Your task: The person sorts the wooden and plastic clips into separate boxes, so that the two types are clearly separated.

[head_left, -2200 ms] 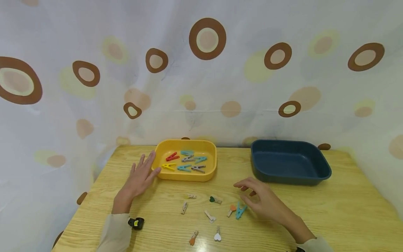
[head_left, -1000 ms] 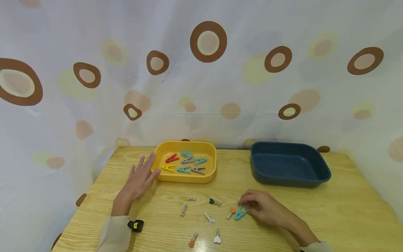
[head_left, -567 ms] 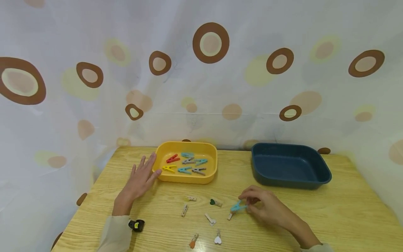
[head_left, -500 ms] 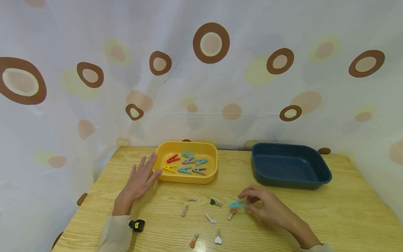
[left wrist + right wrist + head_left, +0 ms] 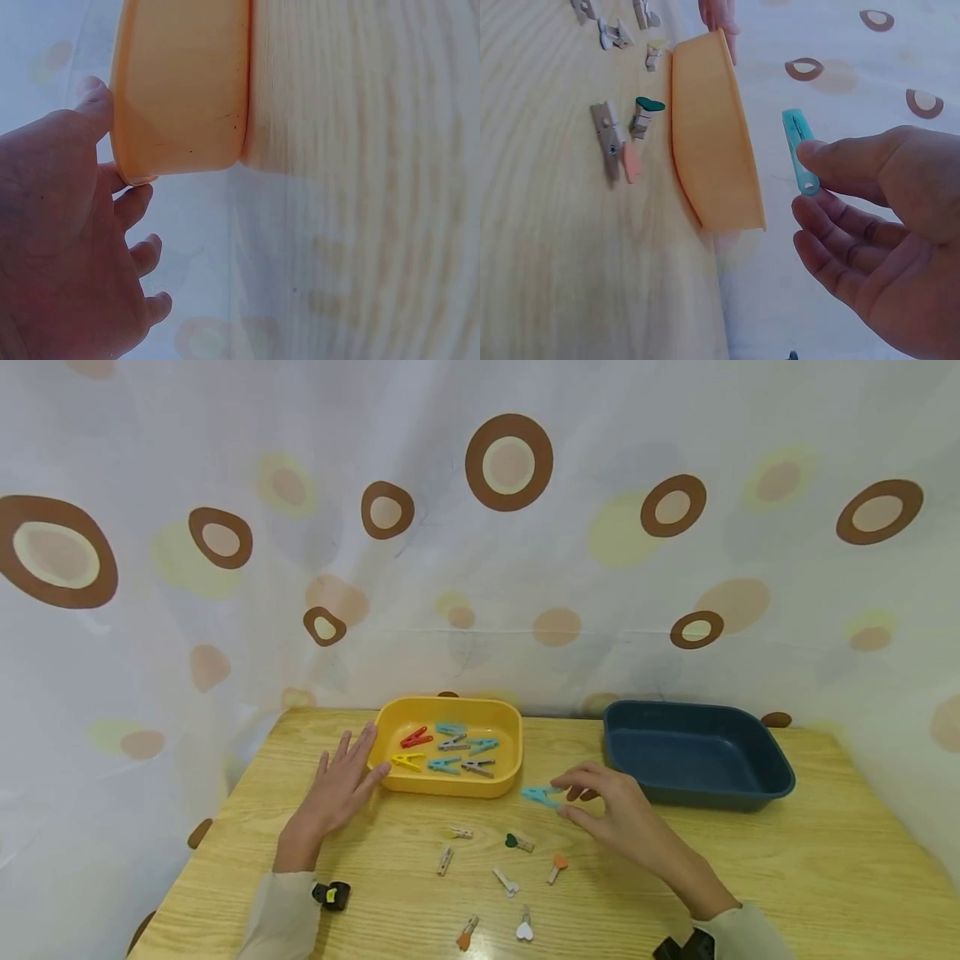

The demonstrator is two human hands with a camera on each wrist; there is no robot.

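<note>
My right grip (image 5: 615, 814) pinches a turquoise clothespin (image 5: 536, 794) above the table (image 5: 390, 885), near the yellow tray (image 5: 446, 787); my left grip (image 5: 335, 793), fingers spread, touches that tray.

The wood-grained worktop (image 5: 757, 877) bore, by its far edge, a yellow tray (image 5: 450, 786) and a navy tray (image 5: 705, 796); the pinched clip (image 5: 536, 794) was turquoise.

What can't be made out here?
Head view: the blue bin's near-left corner, partly behind the right grip.
Left wrist view: the rest of the yellow bin, cut off by the top edge.
Right wrist view: colored clips in that bin, hidden by its wall; two wooden clips, cut off by the top edge.
</note>
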